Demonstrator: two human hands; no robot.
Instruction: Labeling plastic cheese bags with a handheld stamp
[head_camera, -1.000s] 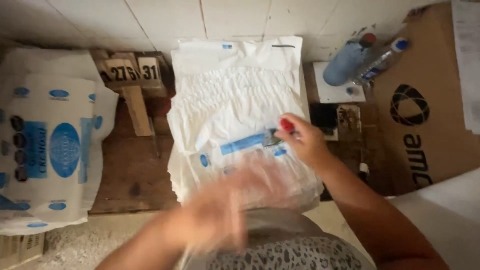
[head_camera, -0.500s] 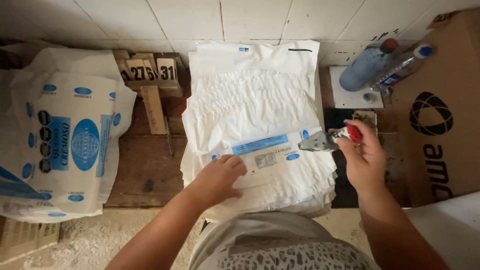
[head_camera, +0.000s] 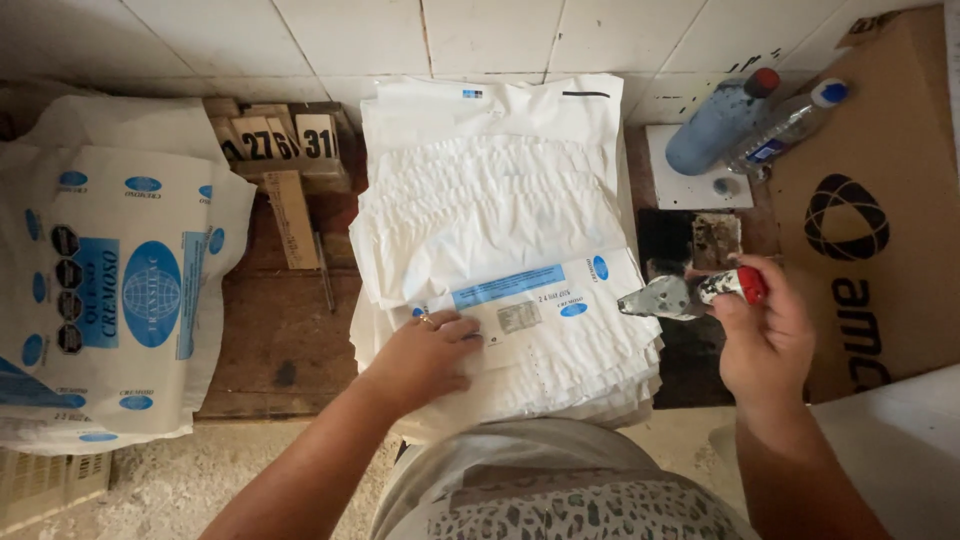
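A thick stack of white paper bags (head_camera: 500, 230) lies on a wooden bench, the top one showing a blue stripe and small blue ovals. My left hand (head_camera: 425, 360) rests flat on the lower left of the top bag, a ring on one finger. To the right of the stack, my right hand (head_camera: 765, 340) grips a stamp tool (head_camera: 690, 294) with a red handle and a metal head, held just past the stack's right edge above a dark ink pad (head_camera: 690, 350).
A second pile of printed white and blue bags (head_camera: 110, 290) sits at the left. Wooden number blocks (head_camera: 275, 140) stand behind. Two plastic bottles (head_camera: 750, 125) lie on a white tile at the back right, beside a brown cardboard box (head_camera: 880, 220).
My left hand swept across the stack, carrying a bag, and now lies flat on the top bag. My right hand moved the stamp tool off the stack to the right.
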